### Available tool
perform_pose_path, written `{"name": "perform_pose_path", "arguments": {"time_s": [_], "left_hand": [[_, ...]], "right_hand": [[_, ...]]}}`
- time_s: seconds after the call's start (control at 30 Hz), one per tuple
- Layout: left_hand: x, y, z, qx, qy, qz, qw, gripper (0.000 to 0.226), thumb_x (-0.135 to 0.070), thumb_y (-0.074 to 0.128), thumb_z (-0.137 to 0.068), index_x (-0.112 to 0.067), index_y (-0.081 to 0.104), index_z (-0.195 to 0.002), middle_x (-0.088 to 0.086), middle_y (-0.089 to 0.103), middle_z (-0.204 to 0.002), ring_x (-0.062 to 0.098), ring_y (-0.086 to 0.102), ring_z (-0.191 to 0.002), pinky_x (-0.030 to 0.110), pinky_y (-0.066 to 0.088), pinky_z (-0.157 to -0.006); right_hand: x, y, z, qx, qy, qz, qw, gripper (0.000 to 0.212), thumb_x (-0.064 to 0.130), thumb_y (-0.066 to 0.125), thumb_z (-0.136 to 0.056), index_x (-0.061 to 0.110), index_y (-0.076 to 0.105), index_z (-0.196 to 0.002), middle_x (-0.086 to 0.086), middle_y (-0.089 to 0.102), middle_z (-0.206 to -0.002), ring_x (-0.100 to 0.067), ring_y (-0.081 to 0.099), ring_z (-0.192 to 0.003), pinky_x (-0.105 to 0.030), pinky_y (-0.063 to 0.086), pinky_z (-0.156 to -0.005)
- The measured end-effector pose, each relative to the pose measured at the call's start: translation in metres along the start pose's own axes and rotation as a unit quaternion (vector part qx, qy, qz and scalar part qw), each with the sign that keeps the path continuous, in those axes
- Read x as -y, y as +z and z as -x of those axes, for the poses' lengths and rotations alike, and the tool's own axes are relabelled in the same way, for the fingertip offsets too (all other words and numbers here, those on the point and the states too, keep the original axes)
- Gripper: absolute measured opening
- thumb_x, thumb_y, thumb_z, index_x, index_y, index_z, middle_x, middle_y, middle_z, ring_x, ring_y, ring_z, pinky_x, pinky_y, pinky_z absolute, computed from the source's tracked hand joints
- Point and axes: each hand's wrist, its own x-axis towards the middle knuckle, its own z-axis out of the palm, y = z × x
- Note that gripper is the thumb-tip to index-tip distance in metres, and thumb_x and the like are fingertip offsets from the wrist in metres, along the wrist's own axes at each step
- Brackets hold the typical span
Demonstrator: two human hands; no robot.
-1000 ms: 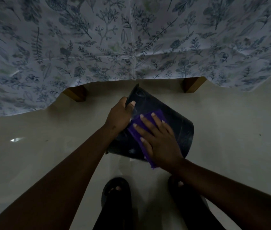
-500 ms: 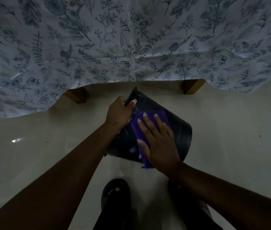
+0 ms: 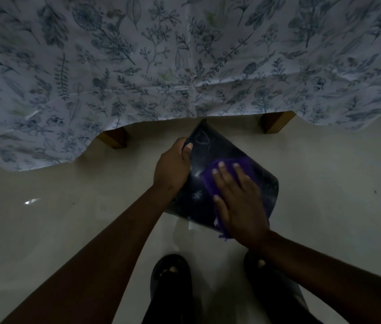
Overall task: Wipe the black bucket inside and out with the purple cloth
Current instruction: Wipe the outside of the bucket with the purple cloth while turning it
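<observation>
the black bucket (image 3: pixel 219 164) is held in the air above the pale floor (image 3: pixel 325 206), tilted on its side, with its outer wall turned up to the camera and its rim pointing toward the hanging tablecloth (image 3: pixel 184 54). it is in front of the lower edge of this tablecloth, between the two wooden table legs (image 3: pixel 114 139) that show under the cloth edge. the left hand (image 3: pixel 173 169) grips the bucket at its left side near the rim, the fingers curled around the edge and the thumb lying on the outer wall. the right hand (image 3: pixel 240 202) lies flat on the purple cloth (image 3: pixel 210 181) and presses it against the outer wall of the bucket, with the fingers stretched out and a little spread. the cloth shows beside the fingers and also under the heel of the hand, where a frayed corner hangs over the bucket's near edge. some light marks and scratches are on the black wall. below the bucket, two feet in dark sandals (image 3: pixel 173 277) stand on the floor near the bottom edge of the view. the scene is quite dark.
</observation>
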Motion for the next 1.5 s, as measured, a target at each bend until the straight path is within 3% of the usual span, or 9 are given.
{"name": "perform_pose_path", "arguments": {"time_s": [0.13, 0.33, 0.5, 0.67, 0.77, 0.9, 1.23, 1.4, 1.5], "left_hand": [[-0.003, -0.005, 0.001, 0.022, 0.016, 0.044, 0.999, 0.032, -0.031, 0.034, -0.104, -0.018, 0.058, -0.120, 0.000, 0.066, -0.106, 0.015, 0.059, -0.092, 0.025, 0.045, -0.078], [-0.001, -0.001, 0.010, 0.011, 0.010, 0.034, 0.999, 0.032, -0.032, 0.034, -0.104, -0.017, 0.056, -0.121, 0.004, 0.066, -0.107, 0.016, 0.058, -0.089, 0.025, 0.042, -0.076], [0.001, 0.000, 0.001, 0.024, 0.006, -0.007, 1.000, 0.031, -0.033, 0.034, -0.103, -0.021, 0.057, -0.120, 0.007, 0.068, -0.112, 0.024, 0.063, -0.097, 0.029, 0.046, -0.080], [-0.001, -0.002, -0.001, 0.031, -0.004, 0.000, 1.000, 0.027, -0.030, 0.034, -0.104, -0.018, 0.057, -0.111, 0.003, 0.062, -0.098, 0.021, 0.059, -0.087, 0.025, 0.038, -0.073], [0.002, -0.007, 0.000, 0.046, -0.024, 0.002, 0.999, 0.028, -0.030, 0.034, -0.104, -0.014, 0.056, -0.109, 0.002, 0.059, -0.094, 0.022, 0.058, -0.085, 0.027, 0.039, -0.073], [-0.001, -0.005, -0.001, 0.031, -0.033, -0.028, 0.999, 0.031, -0.030, 0.034, -0.104, -0.009, 0.055, -0.111, 0.003, 0.056, -0.094, 0.020, 0.053, -0.084, 0.027, 0.036, -0.073], [-0.007, -0.006, -0.011, 0.078, -0.039, -0.032, 0.996, 0.034, -0.030, 0.033, -0.104, -0.009, 0.055, -0.119, 0.016, 0.064, -0.116, 0.030, 0.059, -0.104, 0.030, 0.041, -0.080], [-0.001, -0.018, 0.008, 0.110, -0.008, 0.030, 0.993, 0.033, -0.030, 0.042, -0.102, -0.016, 0.051, -0.131, 0.000, 0.060, -0.113, 0.013, 0.056, -0.098, 0.020, 0.039, -0.073], [0.012, -0.022, 0.030, 0.085, -0.006, 0.028, 0.996, 0.034, -0.037, 0.044, -0.100, -0.019, 0.051, -0.128, -0.009, 0.058, -0.104, 0.001, 0.055, -0.083, 0.002, 0.036, -0.063]], "right_hand": [[0.005, -0.003, -0.022, 0.029, -0.104, 0.043, 0.993, 0.054, 0.039, 0.026, -0.099, 0.029, 0.015, -0.151, 0.005, 0.012, -0.160, -0.022, 0.007, -0.148, -0.042, 0.013, -0.117], [-0.029, -0.021, -0.057, -0.024, 0.122, -0.114, 0.986, 0.049, 0.034, 0.031, -0.100, 0.017, 0.035, -0.146, -0.007, 0.041, -0.149, -0.024, 0.038, -0.137, -0.037, 0.029, -0.112], [0.000, -0.001, 0.003, 0.035, -0.010, -0.007, 0.999, 0.053, 0.040, 0.030, -0.099, 0.027, 0.023, -0.150, 0.002, 0.016, -0.160, -0.023, 0.006, -0.148, -0.049, 0.020, -0.116], [-0.004, -0.008, -0.004, 0.025, -0.065, -0.043, 0.997, 0.049, 0.039, 0.034, -0.100, 0.027, 0.030, -0.147, 0.004, 0.022, -0.158, -0.020, 0.015, -0.147, -0.046, 0.025, -0.114], [-0.012, -0.015, -0.032, -0.007, 0.033, -0.117, 0.993, 0.051, 0.036, 0.038, -0.100, 0.018, 0.030, -0.147, -0.004, 0.035, -0.153, -0.019, 0.033, -0.139, -0.041, 0.030, -0.113], [-0.018, -0.013, -0.057, 0.063, 0.173, -0.120, 0.975, 0.054, 0.042, 0.029, -0.101, 0.021, 0.024, -0.150, -0.013, 0.019, -0.158, -0.028, 0.024, -0.143, -0.044, 0.022, -0.114], [0.008, -0.002, -0.001, 0.052, -0.123, -0.017, 0.991, 0.052, 0.040, 0.029, -0.100, 0.030, 0.021, -0.150, -0.003, 0.012, -0.161, -0.025, 0.004, -0.149, -0.047, 0.018, -0.117], [-0.020, -0.009, -0.048, -0.002, 0.091, -0.105, 0.990, 0.050, 0.037, 0.027, -0.101, 0.020, 0.033, -0.147, -0.011, 0.041, -0.149, -0.027, 0.039, -0.135, -0.038, 0.031, -0.110], [-0.021, -0.007, -0.055, 0.024, 0.106, -0.131, 0.985, 0.051, 0.039, 0.026, -0.101, 0.020, 0.032, -0.148, -0.011, 0.039, -0.151, -0.026, 0.037, -0.137, -0.039, 0.030, -0.113]]}}
